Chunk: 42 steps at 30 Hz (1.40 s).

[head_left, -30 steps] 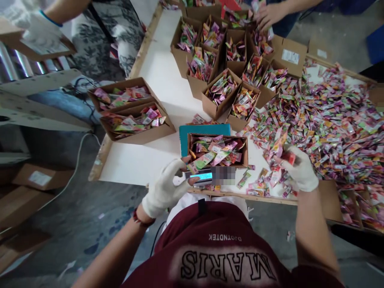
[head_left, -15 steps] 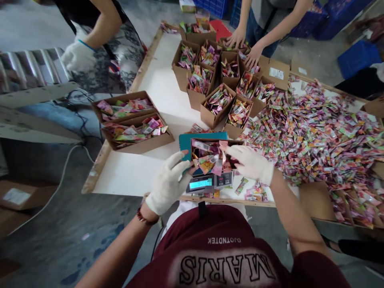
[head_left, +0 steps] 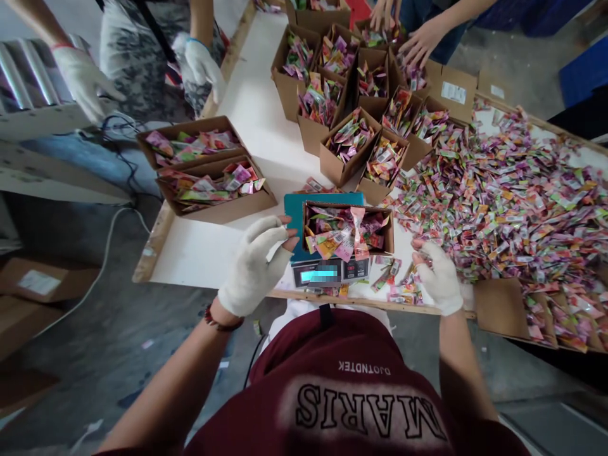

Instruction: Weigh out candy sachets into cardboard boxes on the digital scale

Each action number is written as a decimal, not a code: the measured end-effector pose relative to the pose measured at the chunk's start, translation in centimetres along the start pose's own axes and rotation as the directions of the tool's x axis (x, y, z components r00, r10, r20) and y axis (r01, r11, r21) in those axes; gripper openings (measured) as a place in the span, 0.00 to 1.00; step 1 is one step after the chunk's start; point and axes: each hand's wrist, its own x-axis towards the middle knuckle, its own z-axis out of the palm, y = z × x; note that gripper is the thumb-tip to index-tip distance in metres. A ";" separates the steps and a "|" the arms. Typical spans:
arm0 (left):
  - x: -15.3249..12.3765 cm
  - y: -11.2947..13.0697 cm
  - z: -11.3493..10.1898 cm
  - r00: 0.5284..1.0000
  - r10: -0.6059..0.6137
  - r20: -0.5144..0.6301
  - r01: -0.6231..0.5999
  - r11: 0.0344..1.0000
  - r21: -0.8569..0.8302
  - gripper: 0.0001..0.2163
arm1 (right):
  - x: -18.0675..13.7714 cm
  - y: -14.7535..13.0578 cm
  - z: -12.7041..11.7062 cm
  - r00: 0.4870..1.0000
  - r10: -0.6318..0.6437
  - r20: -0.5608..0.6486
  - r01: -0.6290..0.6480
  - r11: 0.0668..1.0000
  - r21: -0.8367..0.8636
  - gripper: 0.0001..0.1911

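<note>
Shirt (head_left: 351, 335): maroon, black-outlined MARIS lettering (head_left: 370, 411) on a pale patch, smaller light print (head_left: 364, 368)
Hem tab (head_left: 325, 315): black
Hands (head_left: 251, 266): white gloves (head_left: 439, 282), some fingertips (head_left: 418, 244) bare
Left wrist: dark reddish bracelet (head_left: 222, 323)

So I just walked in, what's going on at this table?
A person in white gloves has a box of small packets on a digital scale. Their left hand is open just left of the box; the right hand, seemingly empty, is to its right near loose packets. A big pile spreads beyond, and a co-worker's bare hands are at filled boxes behind.
</note>
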 end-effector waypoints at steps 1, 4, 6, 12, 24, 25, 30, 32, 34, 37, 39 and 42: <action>0.6 0.3 0.1 1.000 0.027 0.006 -0.027 1.000 -0.007 0.02 | 0.4 -1.0 0.2 0.999 -0.044 -0.012 0.044 0.999 -0.014 0.15; 1.9 1.3 0.5 0.996 0.083 0.038 -0.082 0.997 -0.007 0.02 | 2.0 -4.5 0.9 0.980 -0.184 -0.071 0.181 0.983 -0.040 0.13; 2.4 1.9 0.8 0.993 0.104 0.054 -0.104 0.995 0.002 0.03 | 3.4 -6.8 1.8 0.962 -0.260 -0.081 0.255 0.965 -0.063 0.12; 1.9 2.4 1.4 0.988 0.133 0.076 -0.134 0.991 0.006 0.03 | 6.4 -10.6 5.8 0.972 -0.179 0.155 0.225 0.904 -0.363 0.10; -1.7 -0.1 -0.3 0.997 -0.049 0.054 0.047 0.998 0.042 0.04 | 2.7 -2.4 -4.9 0.996 -0.008 -0.093 -0.038 0.879 -0.476 0.12; -1.6 -0.2 -0.4 0.997 -0.060 0.056 0.057 0.997 0.046 0.04 | 2.4 -1.0 -5.9 0.994 0.012 -0.111 -0.069 0.843 -0.534 0.12; 0.6 -0.1 -1.3 0.998 -0.046 0.046 0.045 0.998 0.034 0.04 | 1.6 3.3 -8.0 0.981 0.086 -0.173 -0.177 0.756 -0.631 0.11; 1.9 0.4 -1.4 0.999 -0.011 0.048 0.010 1.000 0.023 0.04 | 1.9 3.2 -7.9 0.976 0.084 -0.202 -0.194 0.761 -0.619 0.09; 3.0 1.1 -1.3 0.998 0.018 0.057 -0.018 1.000 0.005 0.05 | 2.5 2.0 -7.4 0.979 0.030 -0.202 -0.142 0.811 -0.568 0.08; 3.9 2.1 -0.5 0.995 0.035 0.090 -0.033 0.999 -0.027 0.06 | 3.7 -1.3 -5.2 0.987 -0.142 -0.071 0.100 0.905 -0.414 0.07; 4.2 2.7 0.2 0.992 0.054 0.115 -0.050 0.998 -0.044 0.07 | 4.4 -4.1 -2.6 0.955 -0.284 0.089 0.298 0.910 -0.289 0.09; 4.4 3.3 1.3 0.986 0.107 0.126 -0.099 0.993 -0.069 0.07 | 5.0 -8.0 2.0 0.866 -0.398 0.302 0.471 0.853 -0.226 0.16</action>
